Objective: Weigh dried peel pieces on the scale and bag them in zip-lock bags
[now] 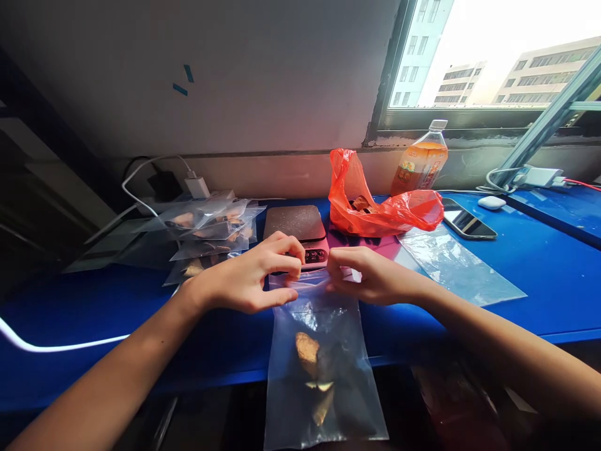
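A clear zip bag (pixel 323 351) with a few brown, dried-looking pieces (pixel 307 351) inside lies over the front edge of the table, its lower part hanging past it. At the bag's top right, my right hand (pixel 361 272) has its fingers pinched on the mouth. My left hand (pixel 263 272) hovers at the top left of the same bag, fingers curled and a gap showing between thumb and fingertips. Just behind both hands stands a small pink kitchen scale (pixel 295 225) with a dark plate, its buttons partly covered by my fingers.
Several filled clear bags (pixel 211 228) are piled at the left, near a white charger (pixel 197 186) and cables. Behind my right hand sit an opened red plastic bag (pixel 375 216) with brown pieces, flat clear bags (pixel 462 266), a drink bottle (pixel 422 160), a phone (pixel 469 219) and a white earphone case (pixel 491 203).
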`<state>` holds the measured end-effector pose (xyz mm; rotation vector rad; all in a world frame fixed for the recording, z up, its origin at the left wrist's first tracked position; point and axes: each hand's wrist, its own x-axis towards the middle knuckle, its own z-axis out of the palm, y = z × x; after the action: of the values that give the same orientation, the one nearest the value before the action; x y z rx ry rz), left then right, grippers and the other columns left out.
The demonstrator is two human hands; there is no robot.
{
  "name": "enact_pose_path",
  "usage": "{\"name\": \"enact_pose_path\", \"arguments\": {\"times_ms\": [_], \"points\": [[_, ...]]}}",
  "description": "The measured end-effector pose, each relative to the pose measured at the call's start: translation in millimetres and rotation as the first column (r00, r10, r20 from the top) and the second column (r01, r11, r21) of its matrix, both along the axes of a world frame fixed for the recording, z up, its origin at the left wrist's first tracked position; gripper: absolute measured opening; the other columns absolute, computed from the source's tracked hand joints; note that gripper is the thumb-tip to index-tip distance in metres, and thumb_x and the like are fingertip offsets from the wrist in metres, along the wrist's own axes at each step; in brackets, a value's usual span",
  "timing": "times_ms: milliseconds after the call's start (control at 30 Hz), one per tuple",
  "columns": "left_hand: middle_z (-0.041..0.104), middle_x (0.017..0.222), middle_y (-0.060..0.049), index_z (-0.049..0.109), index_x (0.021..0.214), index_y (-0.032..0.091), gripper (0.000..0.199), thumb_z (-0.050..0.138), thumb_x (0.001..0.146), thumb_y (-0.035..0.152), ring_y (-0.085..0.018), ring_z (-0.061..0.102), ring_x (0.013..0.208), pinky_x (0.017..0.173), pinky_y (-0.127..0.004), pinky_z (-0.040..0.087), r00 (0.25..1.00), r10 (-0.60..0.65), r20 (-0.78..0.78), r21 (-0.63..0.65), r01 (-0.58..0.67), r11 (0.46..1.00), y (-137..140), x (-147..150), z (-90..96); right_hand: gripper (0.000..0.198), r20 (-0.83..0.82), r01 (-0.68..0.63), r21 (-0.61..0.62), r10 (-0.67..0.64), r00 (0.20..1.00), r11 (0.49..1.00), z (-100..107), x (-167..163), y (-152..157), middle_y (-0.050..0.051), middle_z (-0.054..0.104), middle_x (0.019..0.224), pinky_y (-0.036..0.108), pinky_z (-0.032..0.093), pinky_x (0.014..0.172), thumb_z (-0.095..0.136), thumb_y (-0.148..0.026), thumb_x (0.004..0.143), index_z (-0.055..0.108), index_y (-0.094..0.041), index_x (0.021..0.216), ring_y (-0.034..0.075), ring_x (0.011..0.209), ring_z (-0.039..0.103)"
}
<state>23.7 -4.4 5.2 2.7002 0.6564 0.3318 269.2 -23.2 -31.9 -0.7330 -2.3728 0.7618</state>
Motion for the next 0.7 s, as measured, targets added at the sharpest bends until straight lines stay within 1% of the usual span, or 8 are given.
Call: {"name": "enact_pose_path", "arguments": {"times_ms": [200, 267, 333, 400, 500, 567, 600, 700], "points": [[0.059, 0.096, -0.004, 0.051, 0.068, 0.018, 0.013, 0.058, 0.079, 0.018, -0.017, 0.053, 0.088, 0.079, -0.026, 0.046, 1.000, 0.015, -0.010, -0.127, -0.016, 0.992, 2, -4, 10.4, 0.036, -0.050, 0.018, 0.070, -0.015, 0.999, 0.997, 12, 10, 2, -0.003, 0.044, 0.066, 0.021, 0.033, 0.054, 0.065, -0.036, 0.084, 0.041, -0.018, 0.065, 0.008, 0.060, 0.038], [0.060, 0.088, -0.003, 0.051, 0.068, 0.018, 0.013, 0.058, 0.080, 0.020, -0.015, 0.054, 0.081, 0.074, -0.025, 0.046, 1.000, 0.018, -0.010, -0.193, -0.019, 0.981, -2, -4, 14.5, 0.030, -0.079, 0.041, 0.051, -0.036, 0.996, 0.998, 18, 10, -1, -0.002, 0.048, 0.069, 0.022, 0.037, 0.058, 0.066, -0.034, 0.084, 0.046, -0.018, 0.069, 0.008, 0.063, 0.043], [0.060, 0.079, -0.001, 0.053, 0.071, 0.017, 0.014, 0.057, 0.083, 0.023, -0.014, 0.054, 0.073, 0.067, -0.023, 0.045, 0.999, 0.042, -0.010, -0.242, -0.044, 0.969, -7, -4, 20.0, 0.020, -0.150, 0.121, 0.004, -0.119, 0.981, 0.993, 23, 9, -7, 0.000, 0.054, 0.077, 0.023, 0.042, 0.064, 0.065, -0.034, 0.085, 0.053, -0.018, 0.083, 0.010, 0.070, 0.049], [0.058, 0.070, 0.000, 0.055, 0.071, 0.017, 0.018, 0.057, 0.086, 0.027, -0.012, 0.053, 0.065, 0.061, -0.021, 0.044, 0.998, 0.053, 0.035, -0.256, -0.042, 0.966, -11, -4, 27.6, 0.021, -0.270, 0.264, -0.057, -0.270, 0.924, 0.963, 24, 9, -18, 0.002, 0.057, 0.086, 0.025, 0.045, 0.068, 0.062, -0.035, 0.087, 0.053, -0.020, 0.098, 0.013, 0.078, 0.054], [0.053, 0.062, 0.003, 0.055, 0.071, 0.017, 0.022, 0.058, 0.088, 0.030, -0.008, 0.048, 0.056, 0.052, -0.019, 0.040, 0.965, 0.079, 0.250, -0.198, -0.029, 0.980, -14, -2, 42.5, 0.019, -0.476, 0.506, -0.134, -0.503, 0.722, 0.852, 14, 7, -41, 0.002, 0.057, 0.089, 0.026, 0.047, 0.070, 0.056, -0.035, 0.090, 0.049, -0.023, 0.103, 0.013, 0.080, 0.056], [0.050, 0.060, 0.004, 0.057, 0.075, 0.017, 0.020, 0.060, 0.089, 0.031, -0.006, 0.044, 0.049, 0.043, -0.018, 0.035, 0.886, 0.104, 0.451, -0.127, -0.051, 0.991, -13, 2, 54.1, 0.015, -0.520, 0.589, -0.155, -0.572, 0.634, 0.793, 2, 4, -57, 0.001, 0.056, 0.088, 0.026, 0.047, 0.072, 0.056, -0.033, 0.090, 0.049, -0.023, 0.099, 0.012, 0.080, 0.055], [0.051, 0.059, 0.005, 0.058, 0.077, 0.018, 0.018, 0.062, 0.089, 0.032, -0.006, 0.044, 0.047, 0.041, -0.018, 0.033, 0.824, 0.094, 0.559, -0.073, -0.064, 0.995, -13, 6, 60.2, 0.015, -0.504, 0.590, -0.177, -0.587, 0.633, 0.788, -4, 1, -64, 0.001, 0.056, 0.088, 0.027, 0.047, 0.073, 0.057, -0.033, 0.090, 0.049, -0.023, 0.097, 0.012, 0.080, 0.054], [0.053, 0.058, 0.006, 0.059, 0.082, 0.021, 0.017, 0.068, 0.085, 0.035, -0.007, 0.048, 0.048, 0.043, -0.021, 0.038, 0.561, -0.006, 0.828, 0.086, -0.117, 0.989, -13, 18, 78.6, 0.024, -0.380, 0.419, -0.378, -0.551, 0.743, 0.825, -17, -6, -71, 0.003, 0.057, 0.093, 0.029, 0.048, 0.074, 0.061, -0.038, 0.086, 0.048, -0.023, 0.099, 0.013, 0.081, 0.055]]}}
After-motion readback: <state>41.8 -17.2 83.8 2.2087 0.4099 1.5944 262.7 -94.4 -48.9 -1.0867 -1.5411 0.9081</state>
